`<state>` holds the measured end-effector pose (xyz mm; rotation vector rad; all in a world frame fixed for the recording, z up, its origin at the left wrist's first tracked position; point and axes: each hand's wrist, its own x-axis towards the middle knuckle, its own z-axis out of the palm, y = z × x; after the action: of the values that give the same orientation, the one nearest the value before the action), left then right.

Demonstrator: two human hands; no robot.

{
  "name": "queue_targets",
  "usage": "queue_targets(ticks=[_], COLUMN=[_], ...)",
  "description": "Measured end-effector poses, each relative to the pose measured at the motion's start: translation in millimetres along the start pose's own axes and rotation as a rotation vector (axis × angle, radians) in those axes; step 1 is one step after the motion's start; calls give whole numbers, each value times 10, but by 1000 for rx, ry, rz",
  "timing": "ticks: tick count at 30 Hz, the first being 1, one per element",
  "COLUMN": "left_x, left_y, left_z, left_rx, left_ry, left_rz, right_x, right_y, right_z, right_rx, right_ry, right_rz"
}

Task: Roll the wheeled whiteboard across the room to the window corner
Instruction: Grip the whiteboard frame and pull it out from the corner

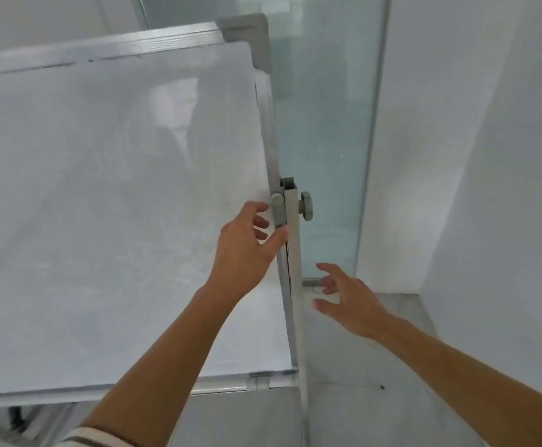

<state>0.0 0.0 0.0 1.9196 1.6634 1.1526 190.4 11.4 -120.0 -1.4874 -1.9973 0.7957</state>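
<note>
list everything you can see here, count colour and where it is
whiteboard: one, white with a silver frame, fills the left and centre, tilted
corner cap: one, grey, top right corner of the whiteboard
stand post: one, light grey, upright along the whiteboard's right edge
knobs: two, grey, on either side of the stand post top
glass panel: one, pale green, behind the stand post, centre right
wall: white, right side
floor: grey, bottom right
left hand: one, at the whiteboard's right edge just below the knobs, fingers curled, thumb at the frame
right hand: one, open with fingers spread, right of the stand post, touching nothing
sleeve: one, pale with dark stripes, bottom edge, on the left arm
</note>
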Motion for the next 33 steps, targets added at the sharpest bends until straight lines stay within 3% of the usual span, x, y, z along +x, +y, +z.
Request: queue_targets(ticks=[5, 8, 17, 27, 33], left_x=[206, 240, -105, -691, -928], left_y=[208, 204, -111, -624, -804], left_z=[292, 335, -65, -1006, -1349], left_rx=[-5, -1, -75, 12, 53], left_ry=[207, 308, 376, 458, 503], left_rz=[-87, -101, -167, -255, -298], right_x=[589, 753, 793, 655, 601], right_y=[59, 115, -99, -907, -1161], right_z=[55, 222, 658, 1585, 1998], right_rx=[-39, -86, -100, 117, 146], right_ry=[-224, -252, -424, -607, -627], right_rz=[-80, -122, -310, -440, -516])
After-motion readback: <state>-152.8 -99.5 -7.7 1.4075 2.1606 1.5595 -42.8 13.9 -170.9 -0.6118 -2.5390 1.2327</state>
